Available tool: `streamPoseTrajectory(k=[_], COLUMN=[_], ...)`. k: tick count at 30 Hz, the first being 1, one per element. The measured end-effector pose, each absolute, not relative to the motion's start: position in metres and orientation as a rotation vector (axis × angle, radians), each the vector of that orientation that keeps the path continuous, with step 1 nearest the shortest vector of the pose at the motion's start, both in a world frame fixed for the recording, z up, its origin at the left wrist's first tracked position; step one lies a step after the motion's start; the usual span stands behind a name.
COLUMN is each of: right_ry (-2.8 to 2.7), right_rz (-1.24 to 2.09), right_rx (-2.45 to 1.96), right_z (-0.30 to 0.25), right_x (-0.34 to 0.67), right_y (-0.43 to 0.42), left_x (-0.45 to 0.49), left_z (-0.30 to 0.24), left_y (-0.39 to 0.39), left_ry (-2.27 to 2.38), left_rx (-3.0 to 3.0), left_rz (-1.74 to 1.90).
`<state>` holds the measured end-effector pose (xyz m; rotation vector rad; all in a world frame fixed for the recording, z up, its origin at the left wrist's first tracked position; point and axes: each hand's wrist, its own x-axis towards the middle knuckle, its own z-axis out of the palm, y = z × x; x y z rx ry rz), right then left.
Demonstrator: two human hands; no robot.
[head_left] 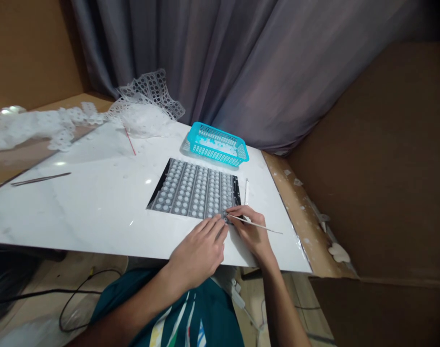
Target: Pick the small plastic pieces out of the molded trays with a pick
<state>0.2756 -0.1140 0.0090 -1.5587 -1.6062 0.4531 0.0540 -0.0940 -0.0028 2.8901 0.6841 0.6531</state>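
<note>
Grey and black, the sheet (194,189) lies flat on the desk (97,207), patterned with banded columns of round pale discs (200,198). The right hand (251,231) has its fingers clamped on a thin stick (256,224) at the near right corner. The left hand's (201,248) fingers lie close together beside it; whether they grip anything cannot be told. Behind the sheet, a turquoise basket (220,154) holds small white pieces (220,145).
</note>
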Motion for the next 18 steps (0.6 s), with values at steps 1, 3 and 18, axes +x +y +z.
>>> streamPoseTrajectory(k=[1, 3, 18], right_ry=[-1.625, -1.645, -1.708], right_rz=[0.450, 0.434, 0.427], right_rx=[-1.559, -1.568, -1.564], right_z=[0.0097, 0.0110, 0.0171], right_x=[0.2761, 0.2763, 0.2742], right_y=[-0.1130, -0.1119, -0.1138], left_x=[0.0538, 0.0534, 0.0543], left_z=[-0.0020, -0.0010, -0.0083], left_y=[-0.0941, -0.0943, -0.0934], left_ry=[0.682, 0.679, 0.677], left_rx=[2.888, 2.885, 2.891], left_rz=[0.651, 0.645, 0.656])
